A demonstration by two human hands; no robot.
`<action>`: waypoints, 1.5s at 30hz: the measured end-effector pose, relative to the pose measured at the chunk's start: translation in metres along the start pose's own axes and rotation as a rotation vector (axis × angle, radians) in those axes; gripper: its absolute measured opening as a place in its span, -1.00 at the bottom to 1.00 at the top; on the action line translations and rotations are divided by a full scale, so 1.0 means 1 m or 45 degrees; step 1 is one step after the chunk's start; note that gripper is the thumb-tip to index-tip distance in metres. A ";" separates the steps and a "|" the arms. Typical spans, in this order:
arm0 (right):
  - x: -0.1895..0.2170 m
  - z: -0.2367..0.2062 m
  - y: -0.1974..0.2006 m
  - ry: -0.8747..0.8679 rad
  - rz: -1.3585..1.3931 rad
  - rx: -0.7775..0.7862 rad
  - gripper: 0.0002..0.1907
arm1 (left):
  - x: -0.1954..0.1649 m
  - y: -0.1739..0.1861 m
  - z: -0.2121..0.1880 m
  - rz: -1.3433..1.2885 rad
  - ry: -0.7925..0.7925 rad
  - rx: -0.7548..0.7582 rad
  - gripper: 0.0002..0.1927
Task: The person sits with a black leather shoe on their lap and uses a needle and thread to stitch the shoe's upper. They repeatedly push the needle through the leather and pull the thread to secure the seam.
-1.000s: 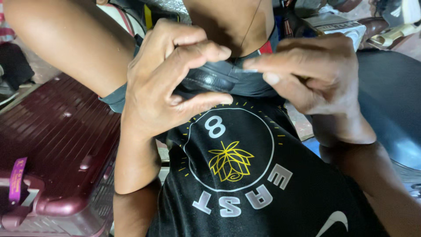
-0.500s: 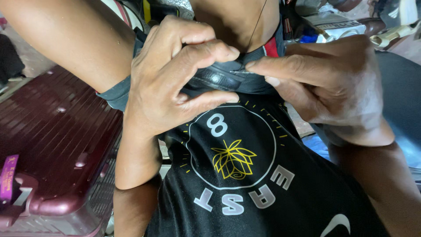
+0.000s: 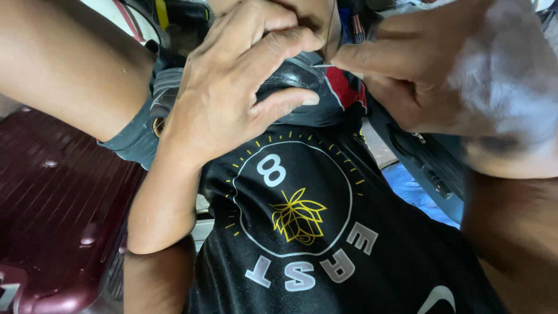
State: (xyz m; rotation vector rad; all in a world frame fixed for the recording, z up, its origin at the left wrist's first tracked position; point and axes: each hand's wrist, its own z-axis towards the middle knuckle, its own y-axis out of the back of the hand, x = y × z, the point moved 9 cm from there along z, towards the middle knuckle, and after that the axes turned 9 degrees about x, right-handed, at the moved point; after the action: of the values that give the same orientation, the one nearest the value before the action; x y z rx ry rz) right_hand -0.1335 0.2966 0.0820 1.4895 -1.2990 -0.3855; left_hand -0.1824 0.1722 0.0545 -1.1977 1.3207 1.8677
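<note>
Pulling needle (image 3: 321,65) farther right than before

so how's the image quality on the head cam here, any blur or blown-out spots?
Head view: the right hand sits very close to the lens, soft, with its back washed out pale by glare; the left hand and the black shirt print are sharp; the needle shows only as a thin bright sliver; the maroon suitcase is dim and evenly lit, with slight edge stretch.

My one head camera looks steeply down, very close, on my left hand (image 3: 232,99) at eleven o'clock and right hand (image 3: 442,75) at one.
</note>
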 end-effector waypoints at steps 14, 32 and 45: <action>-0.002 0.019 -0.006 0.159 0.035 -0.116 -0.96 | 0.018 0.001 0.001 -0.031 0.115 0.003 -0.48; -0.053 0.007 -0.057 -0.323 0.789 0.209 -0.90 | 0.053 0.033 -0.333 0.294 1.432 -0.738 -0.87; -0.086 -0.047 -0.076 -0.803 1.163 0.068 -0.85 | 0.041 -0.032 -0.277 -0.069 0.964 -0.783 -0.79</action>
State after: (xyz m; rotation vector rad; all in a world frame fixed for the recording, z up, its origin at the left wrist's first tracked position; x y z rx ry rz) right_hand -0.0884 0.3812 0.0030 0.6749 -2.3322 -0.2047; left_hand -0.0779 -0.0764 -0.0289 -2.4024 1.0296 1.9128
